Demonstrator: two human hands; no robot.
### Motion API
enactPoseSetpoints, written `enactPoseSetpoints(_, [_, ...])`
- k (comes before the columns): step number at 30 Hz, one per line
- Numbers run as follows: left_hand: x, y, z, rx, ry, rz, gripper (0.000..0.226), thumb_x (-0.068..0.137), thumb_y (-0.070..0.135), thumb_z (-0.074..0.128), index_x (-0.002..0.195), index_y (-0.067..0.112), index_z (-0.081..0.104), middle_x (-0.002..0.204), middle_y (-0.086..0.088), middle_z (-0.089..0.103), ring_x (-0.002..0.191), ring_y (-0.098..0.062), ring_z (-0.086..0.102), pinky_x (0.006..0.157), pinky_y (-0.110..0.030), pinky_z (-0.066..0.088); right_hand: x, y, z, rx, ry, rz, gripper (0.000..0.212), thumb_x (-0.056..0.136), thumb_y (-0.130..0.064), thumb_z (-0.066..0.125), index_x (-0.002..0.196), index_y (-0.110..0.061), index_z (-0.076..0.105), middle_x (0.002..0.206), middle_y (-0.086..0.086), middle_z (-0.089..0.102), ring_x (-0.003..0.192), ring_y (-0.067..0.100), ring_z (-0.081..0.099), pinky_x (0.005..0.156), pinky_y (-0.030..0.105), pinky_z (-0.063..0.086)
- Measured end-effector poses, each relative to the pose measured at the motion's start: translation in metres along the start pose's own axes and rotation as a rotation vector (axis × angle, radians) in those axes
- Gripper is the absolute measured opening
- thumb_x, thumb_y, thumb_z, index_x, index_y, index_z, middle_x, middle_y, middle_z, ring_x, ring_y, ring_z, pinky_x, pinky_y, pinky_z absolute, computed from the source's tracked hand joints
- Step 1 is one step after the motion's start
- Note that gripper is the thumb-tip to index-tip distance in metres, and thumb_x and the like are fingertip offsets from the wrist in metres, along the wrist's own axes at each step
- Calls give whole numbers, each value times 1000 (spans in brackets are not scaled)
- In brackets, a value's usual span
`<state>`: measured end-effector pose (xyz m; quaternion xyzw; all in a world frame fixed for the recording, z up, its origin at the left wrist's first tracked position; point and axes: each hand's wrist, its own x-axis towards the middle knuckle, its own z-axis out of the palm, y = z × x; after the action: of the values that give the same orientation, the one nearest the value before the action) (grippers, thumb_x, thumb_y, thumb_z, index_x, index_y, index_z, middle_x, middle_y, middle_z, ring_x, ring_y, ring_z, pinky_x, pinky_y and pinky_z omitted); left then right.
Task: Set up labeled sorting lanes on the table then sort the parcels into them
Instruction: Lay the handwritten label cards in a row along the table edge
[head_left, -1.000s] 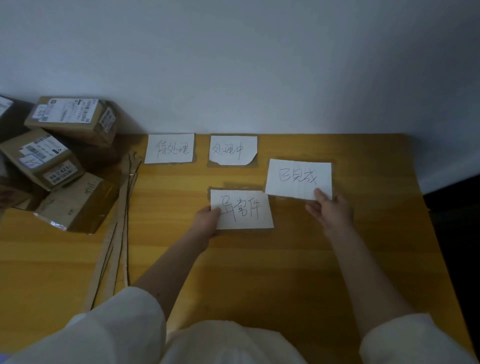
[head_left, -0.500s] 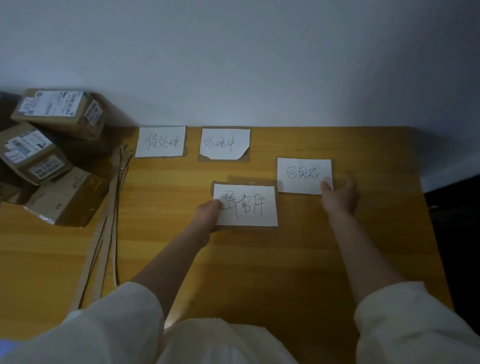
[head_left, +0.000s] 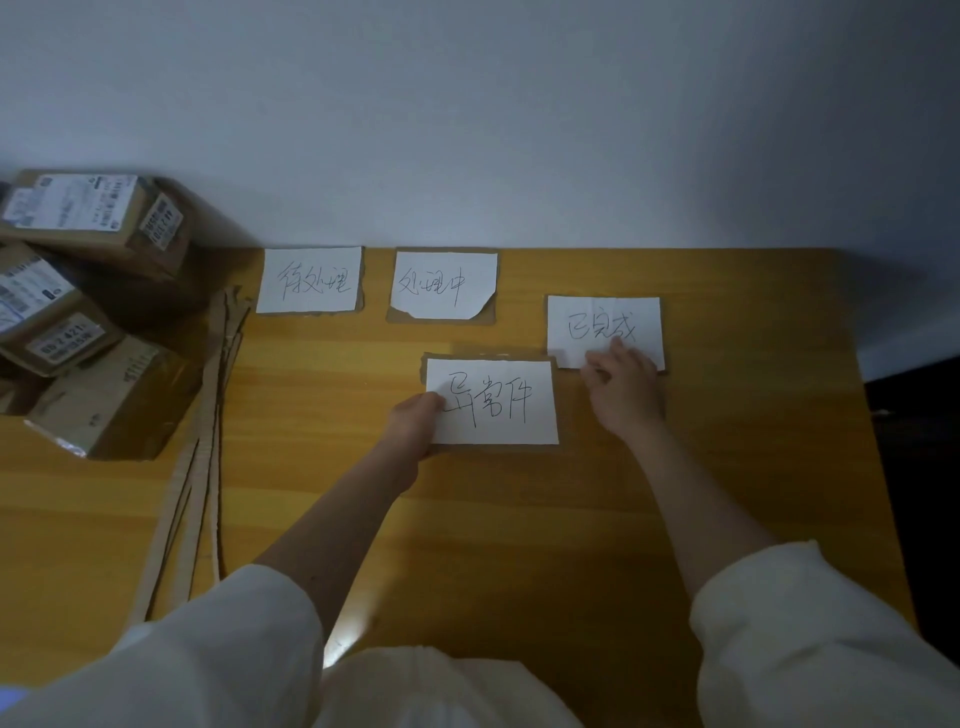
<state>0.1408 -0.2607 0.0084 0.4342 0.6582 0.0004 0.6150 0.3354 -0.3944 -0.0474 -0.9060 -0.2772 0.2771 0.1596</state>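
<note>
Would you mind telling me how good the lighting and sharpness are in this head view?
Head view: dim overall; the label cards stay readable, the parcels sit in shadow at left. Wide-angle distortion bends the table edges. A small bright patch lies near the sleeves; both hands, left hand and right hand, look reasonably sharp.

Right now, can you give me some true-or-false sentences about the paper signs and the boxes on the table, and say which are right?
1. Four paper signs lie on the table. True.
2. The left hand holds the nearest sign. True.
3. The right hand is lifting a box. False: it rests on the right-hand sign.
4. The boxes are piled at the table's right side. False: they sit at the left.
5. Two signs lie by the wall, untouched. True.
</note>
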Motion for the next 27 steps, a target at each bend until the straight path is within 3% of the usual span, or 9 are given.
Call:
enactPoseSetpoints(7, [9,5,1,-15,1,-21,16,94,18,47,80,21,53,88,-4,55,90,-25,54,76,-34,51,37,-19,-15,-34,-45,-8,37,100,-42,41,133,-33,55,161,-3,21,148,23,14,116,48,10])
enactPoseSetpoints(10, [13,7,2,-26,3,-30,14,94,19,48,81,19,55,88,-4,55,87,-24,54,72,-33,51,48,-24,-19,-36,-54,-6,37,100,-43,41,132,-33,55,161,-3,21,148,23,14,116,50,10])
enactPoseSetpoints(19, [23,11,4,-24,18,-59,15,94,22,50,79,22,54,87,-3,54,88,-24,53,90,-41,50,67,-32,-22,-30,-58,-7,39,99,-44,42,133,-33,54,161,-3,20,148,23,13,116,52,10])
enactPoseSetpoints(27, [30,14,7,-28,2,-52,15,94,21,48,80,22,54,88,-4,54,90,-25,53,86,-40,49,71,-32,-23,-15,-45,-10,36,98,-44,44,129,-32,56,161,-3,21,147,24,14,115,54,10])
